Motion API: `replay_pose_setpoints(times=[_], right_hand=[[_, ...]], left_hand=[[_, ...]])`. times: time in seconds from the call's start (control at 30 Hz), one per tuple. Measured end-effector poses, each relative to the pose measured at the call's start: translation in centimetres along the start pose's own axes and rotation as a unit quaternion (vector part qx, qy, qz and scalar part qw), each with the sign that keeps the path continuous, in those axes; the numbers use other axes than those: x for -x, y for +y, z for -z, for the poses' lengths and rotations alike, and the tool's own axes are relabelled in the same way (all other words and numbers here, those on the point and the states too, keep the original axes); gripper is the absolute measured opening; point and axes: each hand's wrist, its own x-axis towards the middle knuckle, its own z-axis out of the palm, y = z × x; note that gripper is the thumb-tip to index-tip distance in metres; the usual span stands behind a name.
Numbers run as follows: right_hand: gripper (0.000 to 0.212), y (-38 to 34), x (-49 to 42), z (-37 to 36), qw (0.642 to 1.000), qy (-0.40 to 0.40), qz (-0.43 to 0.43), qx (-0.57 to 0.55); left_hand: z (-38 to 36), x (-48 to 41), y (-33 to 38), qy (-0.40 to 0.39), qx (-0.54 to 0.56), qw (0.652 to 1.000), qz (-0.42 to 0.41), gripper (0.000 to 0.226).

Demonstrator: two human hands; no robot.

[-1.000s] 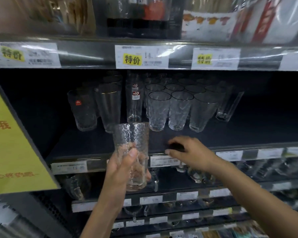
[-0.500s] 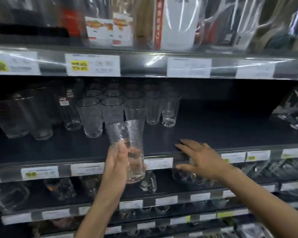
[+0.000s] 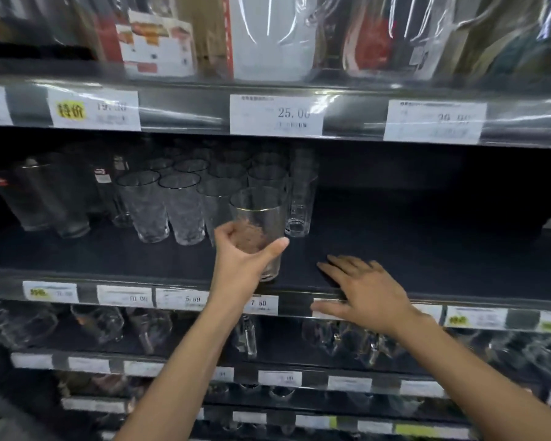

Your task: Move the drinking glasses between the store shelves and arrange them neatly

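My left hand grips a clear textured drinking glass with a thin gold rim, holding it upright at the front of the dark middle shelf. The glass base is at or just above the shelf surface. Behind and left of it stand rows of similar tumblers, and a slim tall glass stands just to its right. My right hand lies flat with straight fingers on the shelf's front edge, right of the held glass, holding nothing.
Darker glasses stand at the shelf's far left. Price tags line every shelf edge. Boxed and wrapped pitchers fill the shelf above. Lower shelves hold mugs and glassware. The right half of the middle shelf is bare.
My left hand has lifted the glass from below the shelf edge up onto the shelf front and to the right. My right hand stayed on the edge, fingers spread flatter. The view panned right.
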Motion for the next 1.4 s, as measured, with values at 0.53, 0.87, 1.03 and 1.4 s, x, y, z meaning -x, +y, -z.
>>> replay_pose_setpoints(times=[0.53, 0.87, 1.03, 1.4], right_hand=[[0.093, 0.5, -0.4, -1.2, 0.998, 0.064, 0.012, 0.004], [0.094, 0.5, -0.4, -1.6, 0.997, 0.075, 0.006, -0.002], [0.093, 0.5, -0.3, -1.5, 0.997, 0.074, 0.006, -0.002], [0.093, 0.4, -0.3, -1.4, 0.997, 0.076, 0.009, -0.006]], left_hand=[[-1.1, -2.9, -1.2, 0.025, -0.159, 0.987, -0.001, 0.077], [0.5, -1.7, -2.9, 0.071, -0.309, 0.948, -0.024, 0.058], [-0.2, -2.7, -2.5, 0.072, -0.330, 0.941, -0.026, 0.058], [-0.9, -4.1, -2.5, 0.064, -0.316, 0.946, -0.026, 0.045]])
